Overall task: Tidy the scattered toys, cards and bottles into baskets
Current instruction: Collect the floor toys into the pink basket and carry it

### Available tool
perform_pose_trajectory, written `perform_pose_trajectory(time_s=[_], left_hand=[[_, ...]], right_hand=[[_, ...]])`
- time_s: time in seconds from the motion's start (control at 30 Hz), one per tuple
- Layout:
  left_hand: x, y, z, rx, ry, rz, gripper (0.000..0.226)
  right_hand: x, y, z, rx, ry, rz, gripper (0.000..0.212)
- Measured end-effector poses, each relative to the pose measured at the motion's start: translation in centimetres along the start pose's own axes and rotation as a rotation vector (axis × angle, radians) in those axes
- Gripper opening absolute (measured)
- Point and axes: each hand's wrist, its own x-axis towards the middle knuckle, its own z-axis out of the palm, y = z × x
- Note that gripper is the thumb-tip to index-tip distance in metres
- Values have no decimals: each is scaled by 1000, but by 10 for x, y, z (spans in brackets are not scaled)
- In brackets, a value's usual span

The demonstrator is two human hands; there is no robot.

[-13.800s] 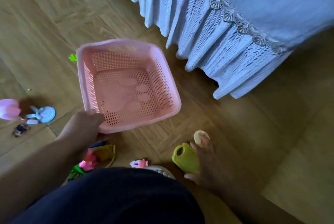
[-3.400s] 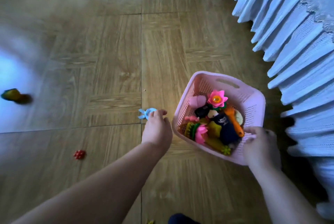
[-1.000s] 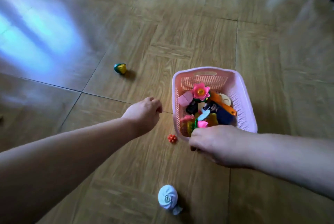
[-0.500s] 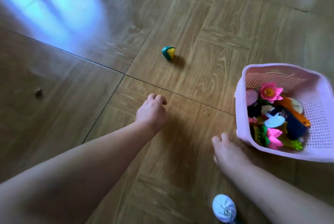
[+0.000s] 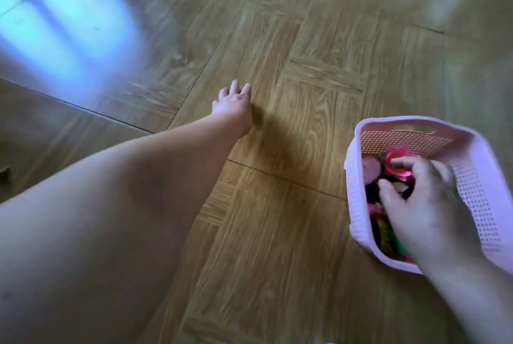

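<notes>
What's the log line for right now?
left hand stretched out on floor | right hand in basket over toys | grasp unclear

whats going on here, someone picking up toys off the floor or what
A person is tidying toys on a wooden floor. Their left hand is stretched far out with its fingertips down at the floor; anything under it is hidden. Their right hand is over the pink basket, fingers curled just above the toys piled inside, among them a pink flower toy. The blur makes it unclear whether that hand holds anything.
</notes>
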Motion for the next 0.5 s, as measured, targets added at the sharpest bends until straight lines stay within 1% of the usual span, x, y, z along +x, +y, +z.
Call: perform_pose_trajectory(time_s=[0.03, 0.1, 0.17, 0.2, 0.27, 0.33, 0.4, 0.43, 0.5], left_hand=[[5, 1, 2, 42, 3, 9, 78], [8, -1, 5, 75, 7, -24, 68], [4, -3, 9, 3, -20, -106, 56], [-1, -4, 12, -45, -24, -137, 51], [-21, -7, 18, -127, 3, -142, 44], [-49, -13, 19, -231, 31, -116, 48], [-78, -40, 15, -332, 41, -143, 49], [-92, -62, 12, -373, 34, -189, 47], [-115, -110, 7, -423, 31, -303, 43]], right_hand=[[-4, 1, 1, 4, 6, -25, 29], [-18, 0, 7, 3, 37, -149, 23], [-32, -5, 16, 56, 32, -297, 20], [-39, -9, 21, 82, -9, -381, 19], [-50, -18, 34, 81, -120, -525, 18], [-58, -30, 46, 67, -261, -564, 19], [-65, -48, 61, 46, -339, -615, 17], [-70, -59, 68, 31, -375, -655, 17], [-75, -77, 81, 7, -464, -735, 29]])
